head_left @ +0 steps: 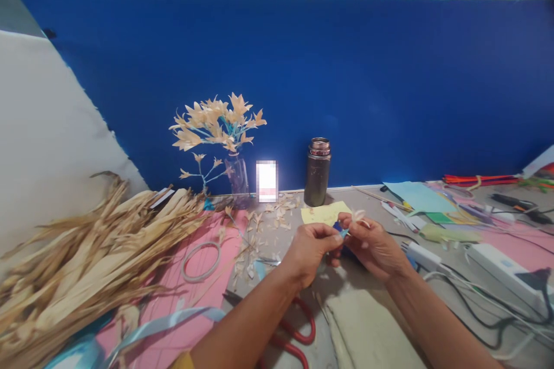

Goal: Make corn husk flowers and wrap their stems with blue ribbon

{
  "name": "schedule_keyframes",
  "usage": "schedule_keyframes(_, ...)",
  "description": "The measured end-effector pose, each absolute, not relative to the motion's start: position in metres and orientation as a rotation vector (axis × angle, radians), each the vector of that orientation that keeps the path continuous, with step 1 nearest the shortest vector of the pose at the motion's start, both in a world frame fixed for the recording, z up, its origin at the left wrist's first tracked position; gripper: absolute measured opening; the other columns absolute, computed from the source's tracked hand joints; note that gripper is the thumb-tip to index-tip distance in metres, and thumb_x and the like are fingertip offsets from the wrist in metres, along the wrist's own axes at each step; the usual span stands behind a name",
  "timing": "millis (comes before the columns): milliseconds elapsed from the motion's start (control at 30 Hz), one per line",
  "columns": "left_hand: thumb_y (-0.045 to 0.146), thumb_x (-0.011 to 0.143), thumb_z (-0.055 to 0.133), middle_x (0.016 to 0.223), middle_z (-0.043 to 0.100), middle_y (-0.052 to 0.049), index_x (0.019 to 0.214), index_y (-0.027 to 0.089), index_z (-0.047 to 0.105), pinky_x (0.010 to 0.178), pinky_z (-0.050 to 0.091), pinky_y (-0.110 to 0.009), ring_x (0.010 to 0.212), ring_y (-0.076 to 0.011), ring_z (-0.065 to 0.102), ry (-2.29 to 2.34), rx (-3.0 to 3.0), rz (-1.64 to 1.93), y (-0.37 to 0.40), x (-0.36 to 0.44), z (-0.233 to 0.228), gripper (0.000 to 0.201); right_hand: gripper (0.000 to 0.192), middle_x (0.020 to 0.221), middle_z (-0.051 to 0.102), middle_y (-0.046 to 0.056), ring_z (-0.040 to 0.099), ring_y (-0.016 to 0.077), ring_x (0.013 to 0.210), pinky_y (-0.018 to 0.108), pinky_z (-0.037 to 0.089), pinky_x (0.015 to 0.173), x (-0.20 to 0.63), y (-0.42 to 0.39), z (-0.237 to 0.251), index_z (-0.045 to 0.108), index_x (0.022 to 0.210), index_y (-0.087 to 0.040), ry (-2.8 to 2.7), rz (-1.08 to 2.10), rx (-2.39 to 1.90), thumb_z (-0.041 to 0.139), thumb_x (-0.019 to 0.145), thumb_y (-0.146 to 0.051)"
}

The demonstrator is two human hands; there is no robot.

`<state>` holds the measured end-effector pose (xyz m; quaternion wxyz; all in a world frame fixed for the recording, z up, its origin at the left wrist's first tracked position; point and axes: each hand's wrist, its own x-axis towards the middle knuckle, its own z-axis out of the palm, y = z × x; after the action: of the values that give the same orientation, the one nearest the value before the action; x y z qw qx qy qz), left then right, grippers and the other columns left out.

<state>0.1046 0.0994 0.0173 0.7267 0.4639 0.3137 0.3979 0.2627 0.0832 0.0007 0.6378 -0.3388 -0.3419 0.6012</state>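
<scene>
Pinching a small husk flower (355, 217) with a blue stem between them, the left hand (312, 249) and right hand (373, 248) meet fingertip to fingertip, both clamped on it, above the bench (346, 276). At 11 o'clock stands a vase of husk blooms (219, 123); at 12 o'clock, a metal flask (317, 171). Dried husks (86, 259) lie at 9 o'clock, red-handled scissors (298, 328) at 6 o'clock.

backboard (389, 86): deep blue
husk pile (86, 259): pale tan, streaked
paper sheet (208, 276): pink
scissors (298, 334): red handles
flask (318, 172): dark brown, speckled
note (324, 213): yellow
husk flowers (219, 120): cream, on light-blue stems
</scene>
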Motion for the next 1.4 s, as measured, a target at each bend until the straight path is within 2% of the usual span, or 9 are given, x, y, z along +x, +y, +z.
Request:
schedule_keyframes(167, 0.019, 0.069, 0.072, 0.065, 0.065, -0.003, 0.068, 0.014, 0.071, 0.062, 0.041, -0.026, 0.062, -0.0128, 0.053, 0.925, 1.433, 1.050, 0.093, 0.108, 0.021, 0.006, 0.027, 0.094, 0.067, 0.001, 0.054, 0.0111, 0.068, 0.025, 0.047, 0.058, 0.260, 0.086, -0.004, 0.072, 0.065, -0.018, -0.712, 1.283, -0.804, 0.095, 0.056, -0.029)
schedule_keyframes(267, 0.019, 0.072, 0.069, 0.065, 0.065, -0.002, 0.067, 0.016, 0.071, 0.062, 0.041, -0.025, 0.064, -0.0136, 0.054, 0.982, 1.537, 1.064, 0.091, 0.109, 0.024, 0.006, 0.030, 0.091, 0.068, 0.002, 0.054, 0.0125, 0.068, 0.026, 0.046, 0.057, 0.258, 0.086, -0.004, 0.067, 0.059, -0.019, -0.726, 1.231, -0.843, 0.093, 0.059, -0.033)
schedule_keyframes(467, 0.037, 0.058, 0.085, 0.056, 0.052, 0.001, 0.062, 0.014, 0.061, 0.046, 0.035, -0.023, 0.050, -0.0082, 0.042, 0.683, 1.015, 0.791, 0.096, 0.103, 0.021, 0.034, 0.042, 0.110, 0.070, 0.007, 0.063, 0.0202, 0.083, 0.032, 0.052, 0.075, 0.264, 0.077, 0.007, 0.077, 0.095, -0.022, -0.942, 1.471, -0.719, 0.087, 0.066, -0.050)
schedule_keyframes(567, 0.032, 0.052, 0.091, 0.059, 0.053, 0.001, 0.066, 0.012, 0.063, 0.045, 0.034, -0.020, 0.052, -0.0071, 0.043, 0.589, 0.867, 0.674, 0.098, 0.100, 0.021, 0.037, 0.040, 0.096, 0.072, 0.007, 0.065, 0.0202, 0.073, 0.036, 0.053, 0.074, 0.265, 0.074, 0.010, 0.076, 0.104, -0.022, -1.010, 1.574, -0.701, 0.079, 0.076, -0.050)
schedule_keyframes(733, 0.034, 0.051, 0.092, 0.059, 0.054, 0.001, 0.063, 0.012, 0.063, 0.045, 0.034, -0.021, 0.050, -0.0072, 0.045, 0.603, 0.913, 0.676, 0.097, 0.100, 0.022, 0.039, 0.031, 0.088, 0.068, 0.004, 0.061, 0.0160, 0.066, 0.033, 0.051, 0.062, 0.263, 0.078, 0.007, 0.074, 0.075, -0.018, -0.896, 1.492, -0.754, 0.088, 0.067, -0.045)
schedule_keyframes(1000, 0.035, 0.068, 0.078, 0.053, 0.056, 0.002, 0.066, 0.014, 0.068, 0.048, 0.032, -0.023, 0.046, -0.0082, 0.044, 0.897, 1.342, 0.899, 0.098, 0.101, 0.021, 0.023, 0.034, 0.065, 0.061, -0.001, 0.050, 0.0123, 0.059, 0.027, 0.045, 0.057, 0.255, 0.083, 0.001, 0.067, 0.059, -0.019, -0.817, 1.193, -0.895, 0.091, 0.063, -0.043)
schedule_keyframes(1200, 0.042, 0.061, 0.083, 0.056, 0.055, 0.002, 0.062, 0.014, 0.062, 0.051, 0.035, -0.023, 0.048, -0.0075, 0.045, 0.684, 1.151, 0.846, 0.100, 0.100, 0.017, 0.035, 0.042, 0.100, 0.073, 0.007, 0.064, 0.0193, 0.079, 0.032, 0.052, 0.073, 0.256, 0.075, 0.013, 0.078, 0.096, -0.022, -1.005, 1.396, -0.760, 0.088, 0.065, -0.048)
schedule_keyframes(1300, 0.041, 0.057, 0.087, 0.058, 0.056, 0.001, 0.063, 0.014, 0.061, 0.050, 0.035, -0.022, 0.048, -0.0070, 0.046, 0.632, 1.061, 0.762, 0.101, 0.098, 0.018, 0.038, 0.040, 0.088, 0.074, 0.007, 0.067, 0.0216, 0.074, 0.037, 0.054, 0.072, 0.259, 0.074, 0.015, 0.078, 0.103, -0.021, -1.041, 1.504, -0.739, 0.083, 0.073, -0.047)
schedule_keyframes(1400, 0.041, 0.055, 0.089, 0.058, 0.057, 0.001, 0.063, 0.014, 0.061, 0.048, 0.033, -0.022, 0.047, -0.0068, 0.046, 0.658, 1.043, 0.722, 0.101, 0.098, 0.020, 0.040, 0.036, 0.083, 0.072, 0.006, 0.065, 0.0193, 0.063, 0.037, 0.053, 0.065, 0.260, 0.076, 0.010, 0.079, 0.095, -0.019, -1.027, 1.465, -0.795, 0.083, 0.073, -0.047)
